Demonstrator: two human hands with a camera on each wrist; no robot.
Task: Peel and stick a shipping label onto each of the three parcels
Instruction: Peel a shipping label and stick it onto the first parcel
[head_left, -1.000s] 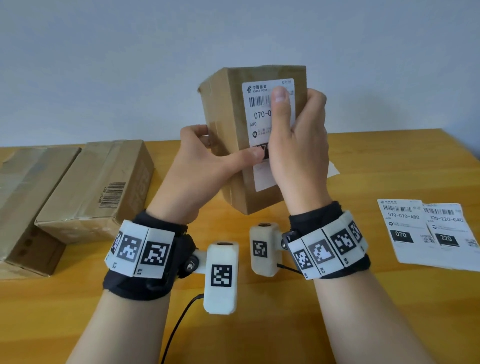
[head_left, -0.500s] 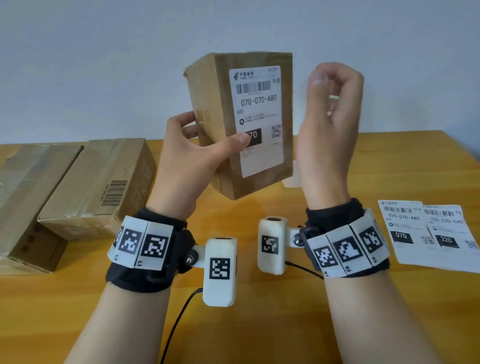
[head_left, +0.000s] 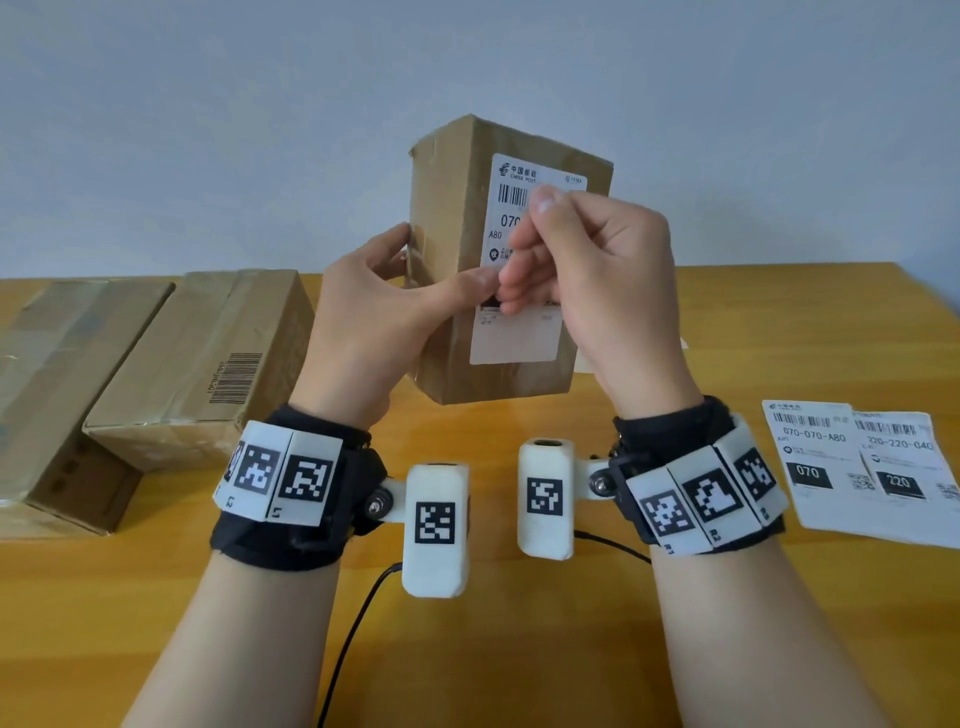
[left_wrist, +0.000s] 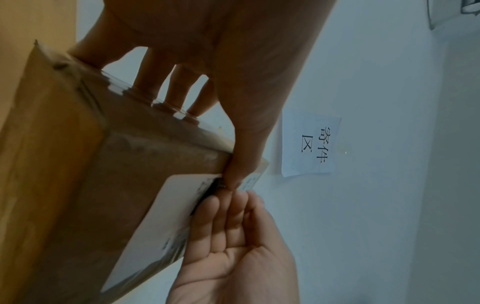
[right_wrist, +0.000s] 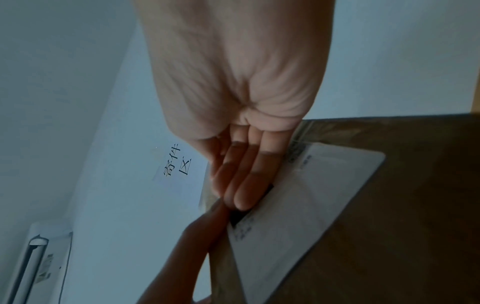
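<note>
Where left hand (head_left: 374, 312) grips parcel (head_left: 452, 260), right fingers (right_wrist: 244, 185) flat on label (head_left: 519, 338).

bare table (head_left: 519, 649) lies open in front of the wrists. two parcels (head_left: 197, 364) block the left side, loose labels (head_left: 852, 467) cover the right edge, and the raised parcel (head_left: 452, 249) fills the middle.

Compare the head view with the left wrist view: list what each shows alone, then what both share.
Only the head view: two more cardboard boxes lying at the left of the wooden table, two loose shipping labels at the right, and both wrist cameras.

Only the left wrist view: a paper wall sign with printed characters, and the left fingers behind the box.

Both: the raised cardboard box with its stuck label, the left hand holding it, and the right hand with its fingers against the label.
</note>
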